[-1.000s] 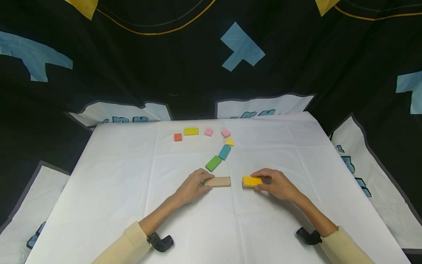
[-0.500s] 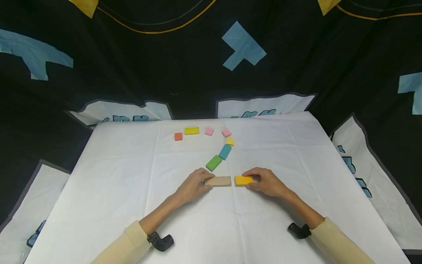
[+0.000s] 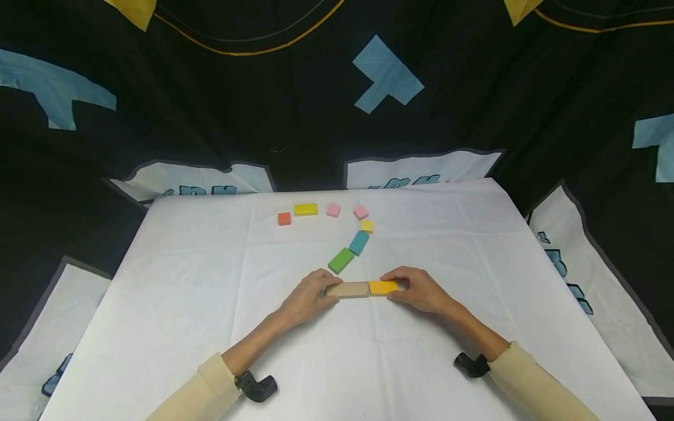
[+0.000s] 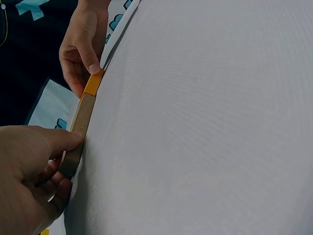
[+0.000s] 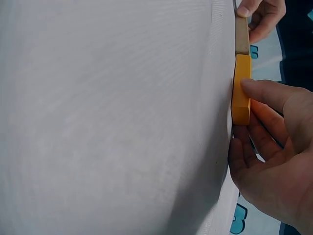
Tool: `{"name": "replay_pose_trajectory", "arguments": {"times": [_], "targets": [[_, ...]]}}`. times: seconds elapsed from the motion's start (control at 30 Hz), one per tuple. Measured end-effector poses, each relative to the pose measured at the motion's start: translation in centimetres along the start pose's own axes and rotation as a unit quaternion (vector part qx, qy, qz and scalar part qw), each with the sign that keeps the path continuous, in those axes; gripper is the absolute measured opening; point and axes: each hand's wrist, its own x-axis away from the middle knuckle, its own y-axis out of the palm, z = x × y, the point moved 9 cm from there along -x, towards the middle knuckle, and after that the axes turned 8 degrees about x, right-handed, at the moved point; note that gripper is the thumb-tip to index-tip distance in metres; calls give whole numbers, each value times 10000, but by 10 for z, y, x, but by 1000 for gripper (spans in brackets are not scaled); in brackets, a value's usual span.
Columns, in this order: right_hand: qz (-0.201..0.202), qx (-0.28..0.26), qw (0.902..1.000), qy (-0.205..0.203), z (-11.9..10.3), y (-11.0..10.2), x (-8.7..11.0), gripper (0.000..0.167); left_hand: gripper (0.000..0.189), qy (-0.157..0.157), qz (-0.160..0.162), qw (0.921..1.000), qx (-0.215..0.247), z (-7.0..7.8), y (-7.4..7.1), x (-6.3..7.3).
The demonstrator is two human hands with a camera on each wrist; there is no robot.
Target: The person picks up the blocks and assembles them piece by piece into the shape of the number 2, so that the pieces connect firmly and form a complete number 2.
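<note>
Head view: on the white-covered table [image 3: 295, 362], the left hand [image 3: 310, 297] pinches a tan block [image 3: 350, 289] by its outer end; the right hand [image 3: 421, 290] pinches an orange block [image 3: 382, 287]. The blocks lie end to end, apparently touching; outer-end grips presumably keep fingers clear of the joint. A green block [image 3: 341, 261] lies beyond.

Left wrist view: thumb and fingers close narrowly about the tan block, probably steadying it.

Right wrist view: the thumb presses the orange block; its far face is hidden, and the left hand is cut off.
</note>
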Motion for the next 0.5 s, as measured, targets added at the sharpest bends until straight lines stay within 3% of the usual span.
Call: {"name": "replay_pose_trajectory", "arguments": {"times": [0.5], "targets": [[-35, 27, 10000, 21, -1, 2, -2, 35, 35, 0, 9, 10000, 32, 1, 0, 1]]}}
